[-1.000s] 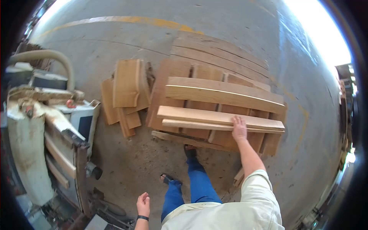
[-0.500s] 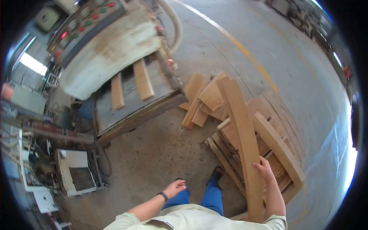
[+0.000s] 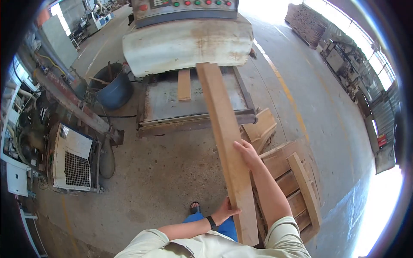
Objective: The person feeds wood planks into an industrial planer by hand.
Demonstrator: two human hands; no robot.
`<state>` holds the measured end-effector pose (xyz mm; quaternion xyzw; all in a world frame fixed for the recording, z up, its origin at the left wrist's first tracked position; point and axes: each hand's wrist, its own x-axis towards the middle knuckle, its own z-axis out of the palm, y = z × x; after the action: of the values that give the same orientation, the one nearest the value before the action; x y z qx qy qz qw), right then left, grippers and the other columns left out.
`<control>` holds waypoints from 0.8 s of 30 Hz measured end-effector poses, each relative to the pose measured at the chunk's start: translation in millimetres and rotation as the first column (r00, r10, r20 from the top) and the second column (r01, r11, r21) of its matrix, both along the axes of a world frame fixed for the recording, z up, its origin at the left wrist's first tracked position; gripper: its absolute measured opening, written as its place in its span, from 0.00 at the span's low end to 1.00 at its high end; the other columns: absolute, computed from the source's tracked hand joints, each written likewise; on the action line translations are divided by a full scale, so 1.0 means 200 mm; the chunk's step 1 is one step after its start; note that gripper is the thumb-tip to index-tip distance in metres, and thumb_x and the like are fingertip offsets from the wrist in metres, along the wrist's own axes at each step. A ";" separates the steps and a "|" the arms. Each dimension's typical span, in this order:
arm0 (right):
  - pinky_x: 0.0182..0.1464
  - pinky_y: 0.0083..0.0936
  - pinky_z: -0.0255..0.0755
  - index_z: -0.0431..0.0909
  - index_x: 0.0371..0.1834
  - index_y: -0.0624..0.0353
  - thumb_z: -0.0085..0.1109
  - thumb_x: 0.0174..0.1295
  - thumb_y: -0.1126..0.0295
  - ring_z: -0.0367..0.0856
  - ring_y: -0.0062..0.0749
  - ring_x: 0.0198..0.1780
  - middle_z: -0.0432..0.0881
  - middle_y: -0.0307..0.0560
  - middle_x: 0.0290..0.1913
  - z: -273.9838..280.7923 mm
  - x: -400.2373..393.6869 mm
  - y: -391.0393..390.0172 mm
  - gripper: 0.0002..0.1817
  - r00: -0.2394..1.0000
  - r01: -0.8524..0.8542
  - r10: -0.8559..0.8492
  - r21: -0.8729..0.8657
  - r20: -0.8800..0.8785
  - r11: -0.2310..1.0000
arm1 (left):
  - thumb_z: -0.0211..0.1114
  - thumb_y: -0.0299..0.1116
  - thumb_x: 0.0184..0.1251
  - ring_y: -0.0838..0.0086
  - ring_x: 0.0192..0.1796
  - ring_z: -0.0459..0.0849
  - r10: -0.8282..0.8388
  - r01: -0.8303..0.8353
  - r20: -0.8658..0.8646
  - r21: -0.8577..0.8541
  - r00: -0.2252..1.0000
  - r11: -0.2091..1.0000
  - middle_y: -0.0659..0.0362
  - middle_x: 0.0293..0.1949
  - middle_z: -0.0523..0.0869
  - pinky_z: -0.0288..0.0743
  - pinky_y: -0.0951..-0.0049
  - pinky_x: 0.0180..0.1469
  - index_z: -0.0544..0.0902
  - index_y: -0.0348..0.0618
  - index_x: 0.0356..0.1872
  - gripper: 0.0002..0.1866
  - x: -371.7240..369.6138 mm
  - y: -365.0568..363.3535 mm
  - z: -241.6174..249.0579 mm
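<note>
Now that the left hand (image 3: 225, 212) has joined the right hand (image 3: 246, 154), both clamp the long plank (image 3: 223, 116), so its weight seems shared; its far end shows beyond the front edge of the machine bed (image 3: 162, 103), contact unclear.

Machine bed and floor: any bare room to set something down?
Free: machine bed left of the short plank; the floor between bed and sandaled foot, left of the held board. Crowded: floor just right of it, under stacked wood.

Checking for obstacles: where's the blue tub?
In the head view's upper left, the blue tub stands on the floor, just left of the white-hooded machine.
</note>
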<state>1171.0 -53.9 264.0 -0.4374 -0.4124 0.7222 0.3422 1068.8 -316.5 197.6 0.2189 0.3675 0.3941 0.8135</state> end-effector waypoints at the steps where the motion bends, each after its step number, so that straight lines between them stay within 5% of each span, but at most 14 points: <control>1: 0.51 0.26 0.78 0.77 0.61 0.63 0.63 0.73 0.57 0.83 0.24 0.48 0.85 0.42 0.51 -0.01 -0.09 0.00 0.23 0.999 -0.028 0.027 0.023 0.041 0.999 | 0.78 0.31 0.62 0.68 0.70 0.72 0.038 -0.038 -0.007 -0.022 0.999 0.999 0.56 0.67 0.73 0.70 0.61 0.72 0.58 0.41 0.71 0.43 -0.05 -0.02 0.03; 4: 0.54 0.27 0.76 0.75 0.63 0.64 0.63 0.73 0.57 0.82 0.27 0.51 0.84 0.45 0.53 0.00 -0.35 -0.06 0.25 0.991 -0.086 0.085 0.007 0.104 0.996 | 0.78 0.33 0.62 0.69 0.65 0.78 0.111 -0.115 -0.088 -0.033 0.990 0.993 0.57 0.64 0.75 0.80 0.61 0.63 0.60 0.48 0.71 0.41 -0.16 -0.09 0.01; 10: 0.59 0.29 0.73 0.72 0.67 0.65 0.65 0.71 0.57 0.79 0.29 0.55 0.82 0.47 0.55 -0.15 -0.46 -0.31 0.29 0.938 -0.301 0.289 0.036 0.192 0.953 | 0.77 0.31 0.63 0.67 0.63 0.80 0.257 -0.265 -0.075 -0.121 0.963 0.957 0.55 0.62 0.77 0.81 0.59 0.60 0.60 0.47 0.71 0.40 -0.25 -0.19 0.02; 16: 0.41 0.23 0.71 0.78 0.57 0.63 0.66 0.70 0.52 0.75 0.21 0.40 0.80 0.40 0.39 -0.27 0.05 -0.93 0.25 0.648 -0.452 0.362 -0.044 0.671 0.891 | 0.79 0.35 0.62 0.66 0.62 0.80 0.486 -0.491 -0.147 0.004 0.861 0.871 0.54 0.62 0.78 0.79 0.64 0.61 0.63 0.43 0.70 0.39 -0.22 -0.22 -0.05; 22: 0.38 0.20 0.68 0.80 0.47 0.62 0.61 0.74 0.56 0.72 0.17 0.35 0.79 0.34 0.36 -0.23 0.25 -1.03 0.18 0.916 -0.116 0.145 -0.099 0.374 0.988 | 0.72 0.38 0.71 0.69 0.56 0.83 0.554 -0.581 -0.199 -0.121 0.808 0.805 0.58 0.56 0.82 0.82 0.65 0.54 0.69 0.43 0.65 0.28 -0.15 -0.23 0.00; 24: 0.39 0.20 0.69 0.81 0.46 0.61 0.62 0.74 0.57 0.73 0.18 0.36 0.79 0.33 0.36 -0.21 0.39 -1.02 0.16 0.892 -0.102 0.087 0.011 0.443 0.995 | 0.69 0.38 0.73 0.69 0.54 0.84 0.594 -0.612 -0.176 -0.075 0.785 0.787 0.59 0.55 0.82 0.82 0.64 0.53 0.69 0.43 0.65 0.25 -0.19 -0.23 -0.05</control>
<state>1248.7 -258.7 222.4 -0.5635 -0.5123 0.6126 0.2116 1030.0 -362.3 187.5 0.0649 0.4999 0.5924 0.6285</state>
